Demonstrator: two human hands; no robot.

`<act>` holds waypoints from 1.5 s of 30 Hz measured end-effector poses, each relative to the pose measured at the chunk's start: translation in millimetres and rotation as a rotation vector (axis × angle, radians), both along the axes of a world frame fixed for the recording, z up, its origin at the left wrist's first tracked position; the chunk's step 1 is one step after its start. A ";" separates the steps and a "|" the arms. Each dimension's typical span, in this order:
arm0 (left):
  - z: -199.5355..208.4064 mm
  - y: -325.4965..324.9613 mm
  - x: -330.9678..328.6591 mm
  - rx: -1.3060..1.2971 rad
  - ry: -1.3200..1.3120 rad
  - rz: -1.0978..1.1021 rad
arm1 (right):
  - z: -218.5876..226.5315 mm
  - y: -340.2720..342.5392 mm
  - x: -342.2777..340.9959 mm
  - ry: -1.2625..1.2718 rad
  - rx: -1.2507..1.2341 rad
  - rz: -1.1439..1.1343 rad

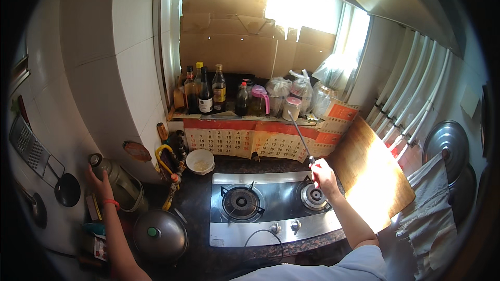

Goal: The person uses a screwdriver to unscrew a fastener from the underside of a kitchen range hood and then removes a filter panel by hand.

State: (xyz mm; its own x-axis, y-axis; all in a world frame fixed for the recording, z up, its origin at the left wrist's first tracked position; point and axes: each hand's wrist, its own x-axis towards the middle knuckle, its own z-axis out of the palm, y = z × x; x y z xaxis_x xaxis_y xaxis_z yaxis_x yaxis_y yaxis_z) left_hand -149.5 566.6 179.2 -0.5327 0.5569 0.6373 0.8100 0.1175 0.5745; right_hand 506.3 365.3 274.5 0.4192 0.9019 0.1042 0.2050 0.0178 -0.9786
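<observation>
Gripping a rod (pixel 300 135) by its dark handle, a person's right hand (pixel 325 177) is poised over the two-burner stove (pixel 277 187), well apart from the left hand (pixel 99 181), which touches a flask (pixel 124 187); whether it grips cannot be told. Beyond both hands, two calendar sheets (pixel 221 141) show number grids in black and red below four tall bottles (pixel 205 91), at least two labelled. One lidded pan (pixel 169 229) sits right of the left hand.

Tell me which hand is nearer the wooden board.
Right: the right hand is just left of the wooden board; the left hand is far off to its left, at the flask.
</observation>
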 end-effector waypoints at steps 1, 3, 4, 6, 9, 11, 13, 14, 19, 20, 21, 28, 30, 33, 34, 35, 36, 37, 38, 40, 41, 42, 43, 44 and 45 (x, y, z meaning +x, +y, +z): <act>18.8 -15.6 28.3 0.040 -0.058 0.017 | 20.7 -2.5 1.9 -0.146 0.097 -0.014; 33.5 -21.7 48.5 0.159 -0.005 -0.030 | 45.6 -0.7 18.4 -0.278 0.347 -0.042; 39.5 -26.5 56.7 0.219 0.018 -0.044 | 64.5 1.3 20.2 -0.370 0.470 -0.074; 75.2 -43.2 101.5 0.313 0.021 -0.194 | 99.0 -3.6 29.1 -0.390 0.566 -0.152; 117.8 -56.0 159.0 0.362 0.027 -0.367 | 138.0 3.7 66.4 -0.611 0.786 -0.331; 126.8 -54.2 183.7 0.410 0.020 -0.494 | 171.9 3.2 74.9 -0.545 0.855 -0.351; 143.8 -59.2 223.2 0.414 -0.004 -0.619 | 199.5 3.7 89.9 -0.533 0.926 -0.414; 148.6 -59.7 237.1 0.449 -0.016 -0.713 | 212.0 5.0 97.1 -0.551 0.952 -0.432; 176.2 -84.6 308.5 0.363 -0.037 -0.871 | 254.4 9.0 118.1 -0.565 1.069 -0.438; 181.8 -93.5 321.2 0.369 -0.053 -0.913 | 258.5 11.6 120.7 -0.575 1.095 -0.425; 182.7 -97.3 329.7 0.358 -0.047 -0.922 | 262.2 11.2 121.7 -0.548 1.069 -0.414; 192.0 -122.8 372.0 0.304 -0.003 -0.973 | 279.0 10.6 126.4 -0.470 1.112 -0.316; 190.8 -123.4 378.2 0.311 0.010 -0.978 | 281.3 11.6 129.9 -0.461 1.105 -0.292; 189.3 -127.9 386.0 0.302 0.004 -0.969 | 279.9 17.9 134.1 -0.435 1.098 -0.282; 189.4 -130.1 388.4 0.298 0.007 -0.972 | 280.0 18.5 134.3 -0.436 1.111 -0.274; 189.9 -132.9 391.3 0.294 0.010 -0.976 | 280.0 19.0 134.4 -0.436 1.123 -0.267; 189.7 -135.3 393.8 0.290 0.013 -0.980 | 280.0 19.3 134.6 -0.437 1.135 -0.260; 189.1 -137.6 394.6 0.277 0.008 -0.980 | 281.1 20.0 134.3 -0.431 1.139 -0.258; 187.8 -139.6 395.1 0.264 0.003 -0.982 | 281.8 21.0 134.1 -0.425 1.143 -0.256; 184.9 -140.2 392.3 0.255 0.005 -0.990 | 282.8 21.2 132.3 -0.402 1.139 -0.241; 182.5 -138.1 389.5 0.259 0.012 -0.998 | 283.0 20.6 130.8 -0.385 1.130 -0.227; 180.8 -137.1 386.6 0.263 0.018 -1.006 | 283.0 20.6 128.7 -0.367 1.121 -0.215; 181.1 -136.9 384.0 0.257 0.018 -1.013 | 282.7 20.5 126.0 -0.322 1.123 -0.193; 181.4 -136.4 381.1 0.251 0.018 -1.020 | 282.8 21.2 122.3 -0.278 1.124 -0.172; 181.7 -135.7 377.9 0.245 0.018 -1.028 | 282.7 21.9 118.7 -0.233 1.125 -0.152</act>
State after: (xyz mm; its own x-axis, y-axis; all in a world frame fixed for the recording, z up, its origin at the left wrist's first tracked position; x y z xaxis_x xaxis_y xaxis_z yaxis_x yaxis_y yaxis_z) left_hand 228.4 430.9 361.0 0.1325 0.5898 0.7966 0.4625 -0.7477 0.4766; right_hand 625.1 387.1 557.3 0.3802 0.1925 0.9046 0.4533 0.8138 -0.3637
